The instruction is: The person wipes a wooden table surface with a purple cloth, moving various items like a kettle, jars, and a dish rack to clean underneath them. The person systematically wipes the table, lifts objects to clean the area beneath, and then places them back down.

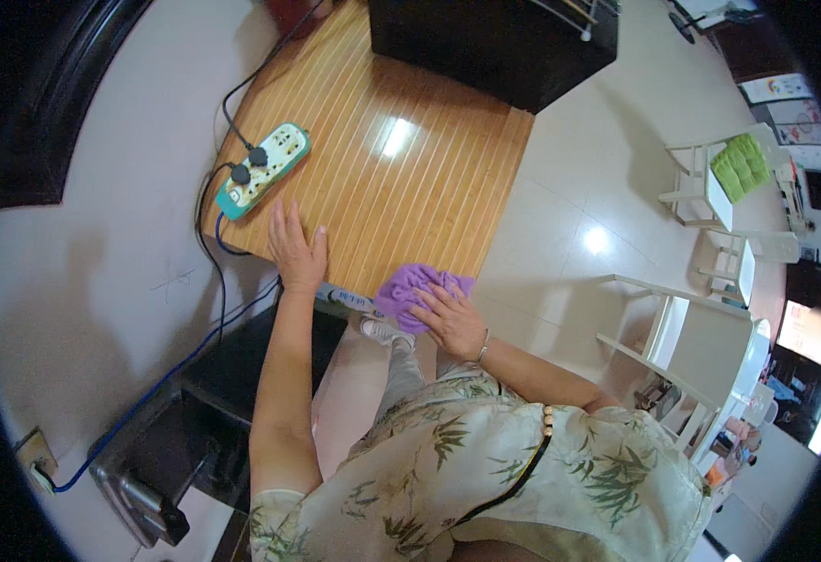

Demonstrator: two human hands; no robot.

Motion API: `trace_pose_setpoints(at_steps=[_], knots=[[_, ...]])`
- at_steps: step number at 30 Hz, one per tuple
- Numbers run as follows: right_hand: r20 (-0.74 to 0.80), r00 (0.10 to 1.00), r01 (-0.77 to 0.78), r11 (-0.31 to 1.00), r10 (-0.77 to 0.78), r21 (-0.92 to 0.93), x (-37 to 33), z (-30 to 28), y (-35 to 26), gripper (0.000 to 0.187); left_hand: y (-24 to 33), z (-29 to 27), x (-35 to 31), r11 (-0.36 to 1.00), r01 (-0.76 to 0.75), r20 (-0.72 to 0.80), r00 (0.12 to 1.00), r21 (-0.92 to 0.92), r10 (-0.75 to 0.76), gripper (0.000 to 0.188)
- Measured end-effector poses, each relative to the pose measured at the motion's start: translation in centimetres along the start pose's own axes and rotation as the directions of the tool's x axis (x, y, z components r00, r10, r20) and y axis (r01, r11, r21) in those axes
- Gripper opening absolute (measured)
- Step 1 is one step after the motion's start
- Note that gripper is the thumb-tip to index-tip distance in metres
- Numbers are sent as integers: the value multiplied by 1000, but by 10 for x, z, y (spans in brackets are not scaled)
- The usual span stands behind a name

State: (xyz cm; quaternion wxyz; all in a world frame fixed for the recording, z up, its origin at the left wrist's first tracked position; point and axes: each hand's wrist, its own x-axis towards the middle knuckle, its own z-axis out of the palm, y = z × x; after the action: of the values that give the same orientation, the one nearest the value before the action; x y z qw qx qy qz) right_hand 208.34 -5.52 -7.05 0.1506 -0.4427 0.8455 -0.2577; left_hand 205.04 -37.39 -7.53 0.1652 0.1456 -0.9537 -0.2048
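My right hand (454, 322) presses on a crumpled purple cloth (399, 292) at the near right corner of a wooden slatted tabletop (373, 178). Part of the cloth hangs past the near edge, and its underside is hidden. Flat on the wood near the left edge lies my left hand (297, 248), fingers stretched out, holding nothing. Just beyond its fingertips is a white and teal power strip (275, 155) with two black plugs (249, 165) in it.
Black cables (228, 112) and a blue cord (148, 379) run along the wall to a socket (37, 457). A large black box-shaped object (485, 51) stands at the table's far end. White chairs (710, 192) stand on the tiled floor at right. Below left is a dark cabinet (232, 375).
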Motion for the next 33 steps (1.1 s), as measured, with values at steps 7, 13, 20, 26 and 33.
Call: trace_pose_setpoints(at_steps=[7, 13, 20, 26, 33], knots=[[-535, 823, -376, 888, 189, -265, 90, -75, 162, 47, 9, -5, -19, 996, -80, 110, 990, -37, 84, 67], [-515, 819, -372, 918, 253, -140, 50, -3, 98, 42, 27, -9, -37, 987, -149, 196, 968, -62, 158, 66], [-457, 860, -342, 920, 226, -189, 30, -16, 85, 53, 42, -3, -46, 974, -194, 217, 952, -116, 216, 63], [-531, 775, -531, 807, 342, -256, 60, -26, 95, 46, 97, 5, -26, 904, -364, 298, 857, -226, 420, 56], [-189, 960, -248, 940, 206, -233, -22, -15, 45, 48, 153, 46, -53, 857, -455, 578, 642, -241, 503, 54]])
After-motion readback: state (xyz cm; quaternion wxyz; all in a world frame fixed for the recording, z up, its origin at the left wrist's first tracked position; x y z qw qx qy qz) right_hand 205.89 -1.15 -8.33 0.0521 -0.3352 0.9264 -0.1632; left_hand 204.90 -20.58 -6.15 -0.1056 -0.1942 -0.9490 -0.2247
